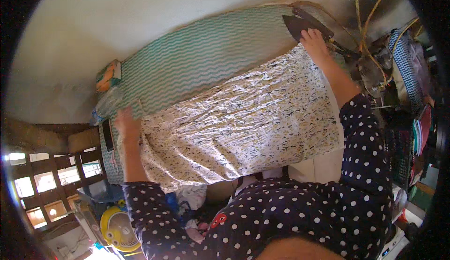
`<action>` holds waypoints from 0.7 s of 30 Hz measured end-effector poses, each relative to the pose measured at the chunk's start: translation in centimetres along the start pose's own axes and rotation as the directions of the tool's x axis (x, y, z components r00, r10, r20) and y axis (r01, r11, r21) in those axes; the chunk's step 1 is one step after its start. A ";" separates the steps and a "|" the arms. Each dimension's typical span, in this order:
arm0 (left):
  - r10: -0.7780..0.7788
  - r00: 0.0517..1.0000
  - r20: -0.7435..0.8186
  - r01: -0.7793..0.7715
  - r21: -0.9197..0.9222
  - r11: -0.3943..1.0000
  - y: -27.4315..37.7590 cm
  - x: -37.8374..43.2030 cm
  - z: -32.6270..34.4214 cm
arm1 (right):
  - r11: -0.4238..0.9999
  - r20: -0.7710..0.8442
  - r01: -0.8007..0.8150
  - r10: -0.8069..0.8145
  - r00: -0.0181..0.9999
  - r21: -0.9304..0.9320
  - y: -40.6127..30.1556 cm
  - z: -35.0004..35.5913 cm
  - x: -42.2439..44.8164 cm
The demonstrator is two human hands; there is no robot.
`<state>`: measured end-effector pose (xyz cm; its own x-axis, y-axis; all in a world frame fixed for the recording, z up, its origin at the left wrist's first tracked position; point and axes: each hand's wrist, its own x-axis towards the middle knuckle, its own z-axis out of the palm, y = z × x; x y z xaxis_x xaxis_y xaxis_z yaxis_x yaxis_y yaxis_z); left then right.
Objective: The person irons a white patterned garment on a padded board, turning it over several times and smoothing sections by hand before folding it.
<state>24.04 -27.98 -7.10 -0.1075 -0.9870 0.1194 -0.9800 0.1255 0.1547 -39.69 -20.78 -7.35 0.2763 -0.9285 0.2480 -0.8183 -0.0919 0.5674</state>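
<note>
A creased floral-printed cloth (239, 119) lies over the green and white wavy-striped cover (197, 52) of a table-like surface, its near edge hanging toward me. My left hand (127, 123) is at the cloth's left corner, blurred, so its grip does not show clearly. At the far right corner, the fingers of my right hand (314, 42) are closed on the cloth's edge. Just beyond them rests a dark clothes iron (302, 26), which the hand partly overlaps.
Left of the cloth are a clear plastic bottle (107, 103), an orange packet (107, 77) and a dark phone (107, 135). A yellow cord (365, 31) hangs at the right. A yellow fan (121, 228) stands below left. A wall borders the far side.
</note>
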 end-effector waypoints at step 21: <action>0.603 0.796 -0.045 -0.594 -0.247 0.766 36.8 -2.4 13.8 | 0.623 -0.036 -0.295 0.461 0.887 0.724 5.6 -0.4 -4.4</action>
<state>-14.05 -22.41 -15.20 -0.6692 -0.7058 0.2323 -0.6451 0.7070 0.2897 -45.30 -17.07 -4.94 -0.1141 -0.8527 0.5099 -0.9566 -0.0442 -0.2880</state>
